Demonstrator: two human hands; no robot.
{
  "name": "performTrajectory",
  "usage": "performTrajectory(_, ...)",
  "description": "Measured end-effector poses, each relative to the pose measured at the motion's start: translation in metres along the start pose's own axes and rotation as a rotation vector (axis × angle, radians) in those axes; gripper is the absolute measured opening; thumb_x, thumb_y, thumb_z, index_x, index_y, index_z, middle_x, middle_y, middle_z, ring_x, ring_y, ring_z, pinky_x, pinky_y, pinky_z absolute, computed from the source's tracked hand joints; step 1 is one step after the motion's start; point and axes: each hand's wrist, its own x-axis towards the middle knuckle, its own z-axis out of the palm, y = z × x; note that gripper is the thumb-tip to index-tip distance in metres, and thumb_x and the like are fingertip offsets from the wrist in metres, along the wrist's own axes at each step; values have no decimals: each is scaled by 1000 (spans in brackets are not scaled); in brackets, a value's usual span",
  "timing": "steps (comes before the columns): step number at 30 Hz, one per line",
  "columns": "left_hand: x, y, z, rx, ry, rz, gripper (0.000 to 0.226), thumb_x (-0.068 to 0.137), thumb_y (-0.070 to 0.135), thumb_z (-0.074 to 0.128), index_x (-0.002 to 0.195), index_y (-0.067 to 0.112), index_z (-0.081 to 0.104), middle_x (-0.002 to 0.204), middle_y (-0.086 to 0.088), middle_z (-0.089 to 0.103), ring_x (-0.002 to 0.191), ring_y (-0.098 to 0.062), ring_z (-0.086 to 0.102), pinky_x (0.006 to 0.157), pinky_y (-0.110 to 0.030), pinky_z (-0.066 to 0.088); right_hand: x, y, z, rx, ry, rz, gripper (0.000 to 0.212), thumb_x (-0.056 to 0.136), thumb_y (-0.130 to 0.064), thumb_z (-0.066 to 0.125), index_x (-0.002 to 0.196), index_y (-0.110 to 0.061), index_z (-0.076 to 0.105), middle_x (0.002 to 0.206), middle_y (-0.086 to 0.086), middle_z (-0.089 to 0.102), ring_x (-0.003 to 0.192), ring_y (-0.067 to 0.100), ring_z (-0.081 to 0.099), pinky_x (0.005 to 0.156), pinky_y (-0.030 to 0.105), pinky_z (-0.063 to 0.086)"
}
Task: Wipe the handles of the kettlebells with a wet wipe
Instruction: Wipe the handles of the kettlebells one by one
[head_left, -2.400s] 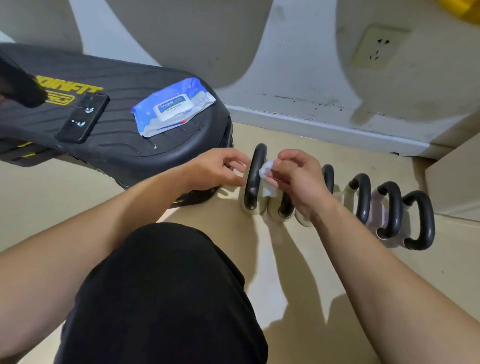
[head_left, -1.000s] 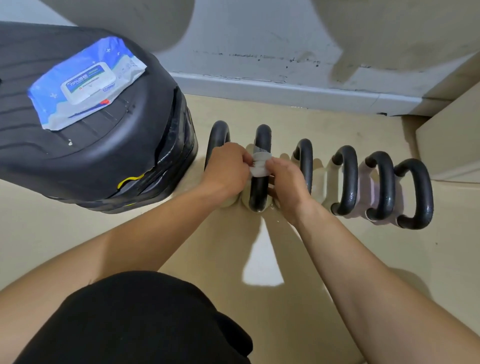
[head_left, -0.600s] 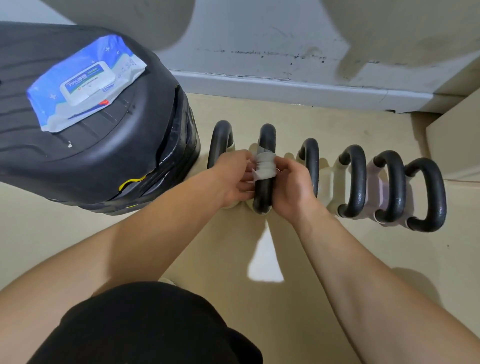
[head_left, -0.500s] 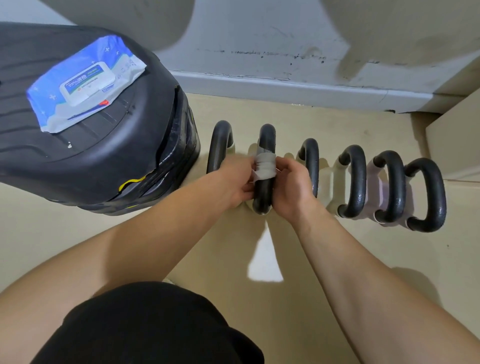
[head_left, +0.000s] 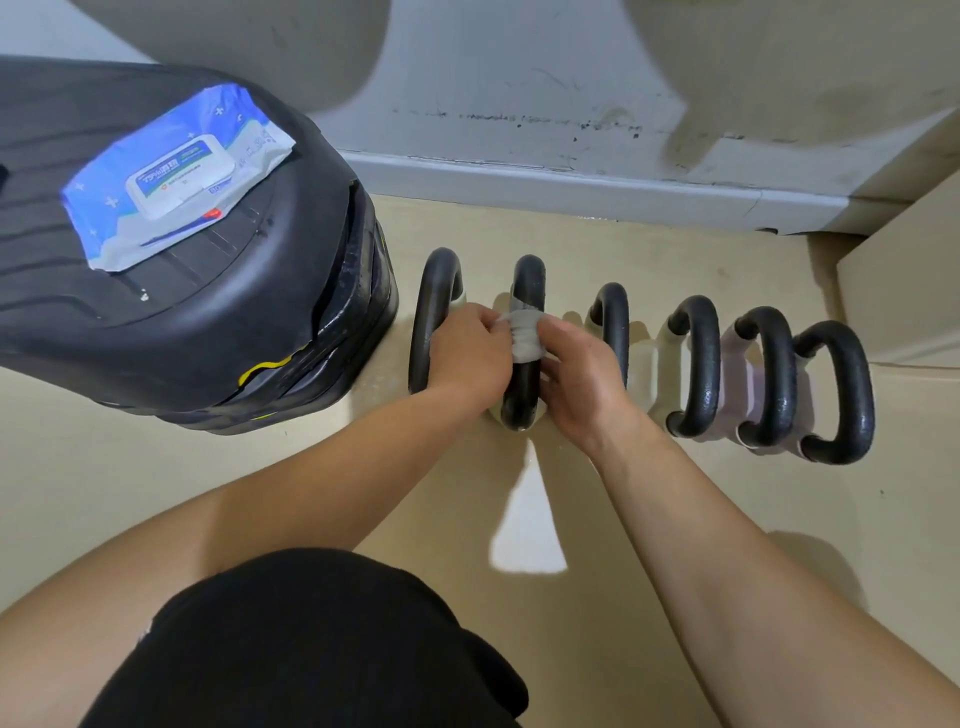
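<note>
- Kettlebells (head_left: 698, 364) stand six in a row on the floor (head_left: 156, 493), just in front of the wall's skirting (head_left: 571, 182). Their black handles arch upward, close to one another.
- At the far left, a pack of wipes (head_left: 171, 176) lies on top of a black ribbed exercise unit (head_left: 208, 322), well apart from the hands. If the wipe in use gives out, fetching a fresh one means a long reach across.
- The first handle (head_left: 434, 312) sits just behind the left hand (head_left: 467, 348). A hard sideways tug could knock knuckles against it.
- That left hand grasps the left end of the wet wipe (head_left: 524, 335) with curled fingers.
- The wipe is wrapped over the top of the second handle (head_left: 529, 275), and the right hand (head_left: 582, 374) pinches its other end.
- With both hands pulling the wipe taut, I judge that it could tear or slip out of one pinch, and the freed hand would then jerk into a neighbouring handle.
- Uneven pulling might also rock this bell against the ones beside it, since little space separates them.
- The wipe covers only a short band, so the lower legs and underside of the arch could easily go unwiped.
- To the right, the third handle (head_left: 613, 322) stands just beside the right hand, and three more follow. I suspect one wipe may dry out or soil before the last of them.
</note>
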Motion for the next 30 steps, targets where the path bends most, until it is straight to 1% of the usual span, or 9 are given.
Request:
performTrajectory(2,-9,0,-4,99,-10,102,24,98,30,54,109,17,71,94,3,71,85,-13,64,72,-21,46,-3,5,0,-54,90,-102,32,97,-11,62,127,0,66,112,15,76,104,25,74,96,39,58)
performTrajectory(5,-19,-4,-8,174,-30,200,27,89,32,68,111,16,72,93,5,72,86,-11,65,80,-21,48,-13,8,0,-153,251,-231,20,91,-5,71,111,-5,73,90,4,78,87,13,75,94,36,60)
performTrajectory(10,-8,-5,-16,272,21,341,14,88,27,71,98,20,76,91,3,74,84,-12,66,87,-29,51,-13,6,3,-280,289,-329,19,89,-9,73,83,-27,71,80,-5,73,86,16,73,95,42,59)
performTrajectory(14,8,-2,-13,278,41,354,8,89,27,67,83,24,71,81,8,70,79,-12,64,82,-34,51,-2,-5,5,-380,278,-367,18,88,-14,71,75,-26,70,69,-12,68,74,9,68,91,42,59)
performTrajectory(19,25,5,-16,264,-4,335,6,90,23,67,84,23,68,76,12,64,78,-8,63,71,-22,46,14,-31,11,-474,288,-360,14,83,-14,67,73,-24,69,70,-11,66,73,8,64,80,32,59)
performTrajectory(22,21,1,-15,144,3,280,3,89,23,69,88,25,68,77,11,64,75,-7,65,76,-24,55,12,-28,11,-532,293,-315,14,82,-32,73,78,-23,63,73,-8,64,77,14,68,82,40,60)
performTrajectory(24,15,-4,-13,108,17,272,7,89,26,69,96,24,70,82,12,64,79,-6,64,78,-15,52,6,-18,6,-509,272,-273,19,79,-40,72,78,-23,62,73,-7,65,82,20,71,85,47,60)
performTrajectory(26,9,-11,-11,117,26,291,12,88,26,70,100,23,69,87,12,62,82,-2,60,70,-1,40,0,-11,0,-474,240,-282,12,84,-30,72,81,-21,66,71,-5,66,78,19,72,86,49,60)
performTrajectory(30,3,-17,-12,133,-2,337,10,87,22,71,95,22,66,90,11,63,78,4,58,68,3,39,-8,-3,-5,-493,223,-357,9,89,-18,71,85,-26,68,78,-3,67,81,19,70,90,48,59)
